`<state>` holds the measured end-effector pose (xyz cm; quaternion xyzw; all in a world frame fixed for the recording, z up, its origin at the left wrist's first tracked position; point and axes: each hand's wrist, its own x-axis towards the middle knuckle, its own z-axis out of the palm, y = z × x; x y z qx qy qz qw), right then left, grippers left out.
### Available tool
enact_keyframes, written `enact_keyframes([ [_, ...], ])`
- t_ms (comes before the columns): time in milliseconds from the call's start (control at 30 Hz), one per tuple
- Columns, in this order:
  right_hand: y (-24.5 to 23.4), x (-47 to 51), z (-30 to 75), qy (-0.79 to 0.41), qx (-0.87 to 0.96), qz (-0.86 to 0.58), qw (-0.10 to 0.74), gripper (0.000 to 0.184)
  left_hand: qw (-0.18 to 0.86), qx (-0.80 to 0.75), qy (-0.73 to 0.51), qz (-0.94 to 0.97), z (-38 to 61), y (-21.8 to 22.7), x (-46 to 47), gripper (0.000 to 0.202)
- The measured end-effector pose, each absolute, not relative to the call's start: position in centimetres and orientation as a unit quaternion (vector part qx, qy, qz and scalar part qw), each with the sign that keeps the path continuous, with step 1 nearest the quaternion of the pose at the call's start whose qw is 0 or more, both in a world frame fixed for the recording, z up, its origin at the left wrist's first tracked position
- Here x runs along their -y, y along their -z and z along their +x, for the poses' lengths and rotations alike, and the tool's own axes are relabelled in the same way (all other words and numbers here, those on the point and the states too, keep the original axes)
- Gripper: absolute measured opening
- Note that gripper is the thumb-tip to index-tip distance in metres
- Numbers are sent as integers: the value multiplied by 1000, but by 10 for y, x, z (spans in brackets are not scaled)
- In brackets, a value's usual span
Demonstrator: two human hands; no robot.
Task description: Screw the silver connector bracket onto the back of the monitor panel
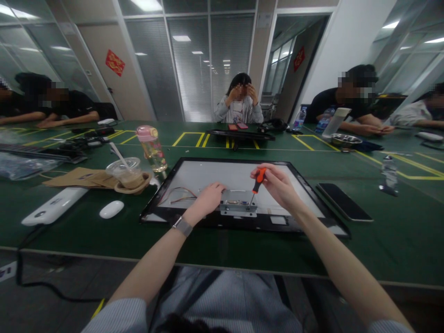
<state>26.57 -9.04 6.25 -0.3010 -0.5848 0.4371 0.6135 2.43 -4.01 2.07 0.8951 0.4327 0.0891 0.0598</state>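
Observation:
A flat display panel [208,171] with a black frame and pale back lies in front of me on the table. Near its front edge stands a silver metal bracket [238,209] with port connectors. My left hand [208,200] is closed at the bracket's left end; its thumb is hidden. An orange and black screwdriver [258,180] is pinched in my right hand [277,185], its shaft pointing down at the connectors on the bracket's right part. Thin coloured wires [182,196] lie on the panel, left of my left hand.
Left of the panel are a white mouse [111,209], a white power strip [55,206], an iced drink cup [126,173] and a pink-lidded bottle [152,148]. A black phone [343,202] lies on the right. Several people sit around the green table [388,240].

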Motion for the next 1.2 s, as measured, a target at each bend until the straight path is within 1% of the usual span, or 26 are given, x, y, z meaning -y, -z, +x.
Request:
enact_keyframes([
  [133,-62,90,267,-418,590,-320,612,25,58,-435,-93,894,25,-21,41,40],
  [300,-63,90,267,-444,572,-321,610,30,63,-430,-90,896,25,-21,41,41],
  [500,-63,89,267,-459,572,-299,610,23,66,-432,-91,895,25,-22,41,40],
  [633,-63,89,269,-444,578,-300,616,23,67,-435,-94,893,24,-23,42,40],
  [800,-66,90,270,-448,586,-306,602,24,66,-433,-89,895,25,-24,43,39],
  [933,-68,92,267,-459,583,-287,606,21,63,-434,-86,895,25,-24,43,39],
  [1067,-66,92,267,-439,594,-303,603,27,61,-437,-84,894,25,-23,42,40],
  [1200,-63,90,270,-434,608,-306,590,24,57,-432,-86,896,25,-20,40,40],
])
